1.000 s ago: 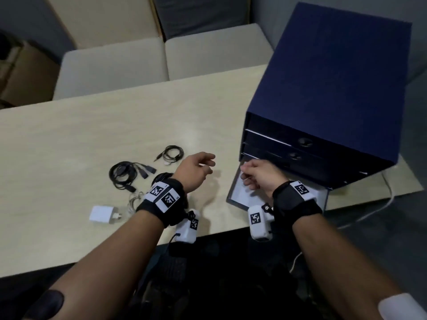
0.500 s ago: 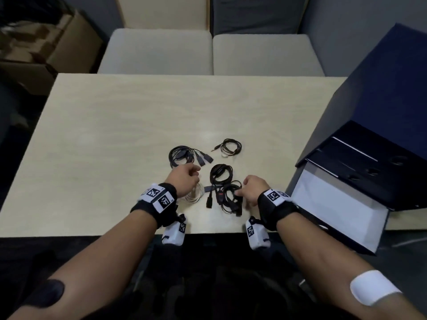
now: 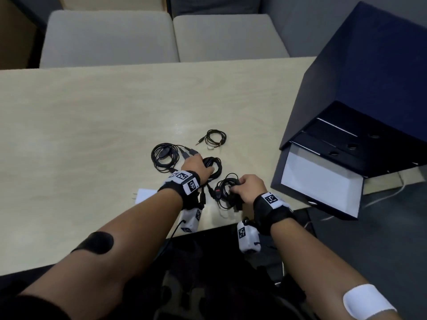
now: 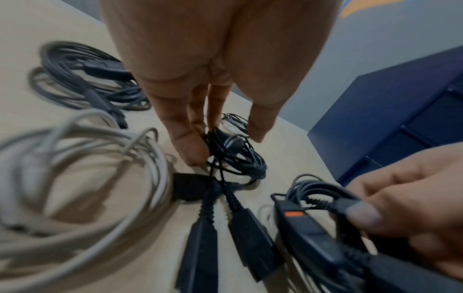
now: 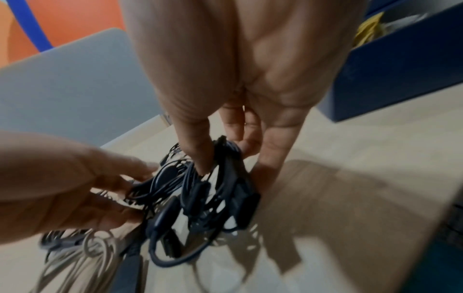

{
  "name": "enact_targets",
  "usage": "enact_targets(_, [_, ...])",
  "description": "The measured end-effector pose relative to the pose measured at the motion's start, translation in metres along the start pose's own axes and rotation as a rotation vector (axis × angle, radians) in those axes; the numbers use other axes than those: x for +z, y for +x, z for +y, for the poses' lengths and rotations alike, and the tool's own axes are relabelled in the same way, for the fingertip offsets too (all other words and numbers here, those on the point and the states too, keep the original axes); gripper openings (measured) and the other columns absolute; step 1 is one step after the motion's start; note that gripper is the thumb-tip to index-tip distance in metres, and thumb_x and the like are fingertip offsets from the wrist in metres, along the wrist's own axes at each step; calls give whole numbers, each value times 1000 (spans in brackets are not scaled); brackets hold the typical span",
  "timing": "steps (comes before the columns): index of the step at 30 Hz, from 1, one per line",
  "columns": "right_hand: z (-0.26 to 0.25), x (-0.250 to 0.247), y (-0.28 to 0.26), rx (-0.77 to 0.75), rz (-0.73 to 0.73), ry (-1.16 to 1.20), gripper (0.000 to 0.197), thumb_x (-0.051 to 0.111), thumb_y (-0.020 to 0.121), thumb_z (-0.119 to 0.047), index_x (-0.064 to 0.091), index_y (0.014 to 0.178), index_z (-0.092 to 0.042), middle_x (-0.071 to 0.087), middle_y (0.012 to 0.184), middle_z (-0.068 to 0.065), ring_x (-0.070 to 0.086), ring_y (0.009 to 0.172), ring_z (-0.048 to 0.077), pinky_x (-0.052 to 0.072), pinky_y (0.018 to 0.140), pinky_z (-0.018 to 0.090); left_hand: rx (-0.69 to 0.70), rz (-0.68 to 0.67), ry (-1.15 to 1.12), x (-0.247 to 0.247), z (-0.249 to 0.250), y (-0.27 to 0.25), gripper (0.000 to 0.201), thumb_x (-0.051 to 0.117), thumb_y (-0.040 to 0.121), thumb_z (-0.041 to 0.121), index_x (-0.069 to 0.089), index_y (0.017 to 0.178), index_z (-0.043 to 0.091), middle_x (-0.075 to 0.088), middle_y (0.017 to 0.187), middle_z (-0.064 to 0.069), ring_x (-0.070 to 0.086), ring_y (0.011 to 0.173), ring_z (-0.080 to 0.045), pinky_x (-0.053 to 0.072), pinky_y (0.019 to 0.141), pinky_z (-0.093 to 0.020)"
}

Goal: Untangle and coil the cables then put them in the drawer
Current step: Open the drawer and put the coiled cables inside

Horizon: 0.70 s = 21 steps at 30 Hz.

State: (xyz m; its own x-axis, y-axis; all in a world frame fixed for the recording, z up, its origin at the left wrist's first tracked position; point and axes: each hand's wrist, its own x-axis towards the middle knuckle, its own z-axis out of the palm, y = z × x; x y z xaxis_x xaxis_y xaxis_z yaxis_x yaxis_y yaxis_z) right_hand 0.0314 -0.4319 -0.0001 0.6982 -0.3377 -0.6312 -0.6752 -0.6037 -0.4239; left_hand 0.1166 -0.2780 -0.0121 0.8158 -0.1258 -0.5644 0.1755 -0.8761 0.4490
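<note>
Several coiled cables lie on the pale wooden table (image 3: 92, 135). My left hand (image 3: 203, 167) reaches onto a black coil (image 3: 216, 161), and its fingers (image 4: 190, 150) and thumb pinch that coil (image 4: 240, 160). My right hand (image 3: 240, 188) grips a second black bundle (image 3: 223, 192) with a red-marked inline control (image 4: 295, 215); thumb and fingers curl round its strands (image 5: 225, 190). A larger black coil (image 3: 165, 155) and a thin small coil (image 3: 216, 137) lie farther back. A white coil (image 4: 75, 178) sits under my left wrist. The bottom drawer (image 3: 321, 188) stands open at the right.
The dark blue drawer cabinet (image 3: 369, 77) fills the table's right end, its open drawer overhanging the near edge. A white charger (image 3: 144, 195) lies left of my left wrist. Two pale seat cushions (image 3: 108, 38) stand beyond the far edge.
Both hands left the drawer and came to the cables. The left hand shifted from the white coil onto the black coil; the right hand closed round the bundle with the red mark.
</note>
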Motion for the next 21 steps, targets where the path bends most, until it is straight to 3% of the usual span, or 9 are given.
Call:
enact_targets(5, [17, -7, -7, -3, 59, 130, 25, 75, 76, -22, 53, 65, -17, 55, 64, -2, 50, 62, 16, 34, 50, 23, -24, -15, 112, 3, 6, 7, 43, 62, 88, 21, 47, 124, 5, 55, 124, -18, 55, 111, -34, 49, 89, -39])
enact_targets(8, [24, -13, -8, -33, 92, 150, 21, 75, 78, -23, 58, 71, -14, 53, 63, -4, 47, 58, 10, 32, 47, 18, -13, -19, 65, 3, 4, 7, 32, 64, 84, 15, 53, 112, 7, 57, 116, -17, 58, 102, -31, 51, 83, -37])
enact_targets(11, [27, -22, -11, -72, 102, 190, 18, 76, 77, -22, 65, 81, -9, 57, 69, -1, 52, 66, 15, 36, 52, 18, -10, 26, -80, 2, 0, 3, 27, 67, 80, 14, 57, 104, 9, 62, 106, -14, 61, 90, -28, 50, 73, -31])
enact_targets(14, [33, -41, -12, -106, 123, 281, 17, 76, 77, -24, 67, 83, -11, 61, 73, -1, 56, 71, 17, 41, 61, 24, 10, 42, -277, -2, -1, -9, 24, 69, 80, 9, 59, 101, 8, 67, 84, -10, 63, 69, -21, 50, 60, -26])
enact_targets(17, [46, -73, -9, -122, 199, 404, 16, 77, 76, -22, 67, 80, -11, 70, 81, 8, 66, 79, 27, 53, 74, 35, 77, 63, -431, -6, 11, -25, 21, 70, 79, 4, 61, 98, 7, 69, 74, -7, 66, 63, -18, 55, 62, -26])
enact_targets(20, [67, -108, -3, -78, 284, 572, 13, 76, 74, -19, 67, 80, -12, 72, 86, 11, 70, 84, 30, 57, 81, 47, 180, 65, -473, -9, 36, -39, 17, 68, 79, 0, 60, 90, 9, 59, 49, 7, 56, 43, 0, 46, 47, -13])
enact_targets(21, [76, -118, 1, -61, 302, 603, 14, 76, 72, -20, 68, 79, -12, 73, 85, 11, 71, 83, 30, 57, 81, 49, 202, 54, -488, -11, 46, -43, 17, 68, 79, -1, 59, 90, 9, 58, 49, 6, 55, 40, 1, 42, 44, -11])
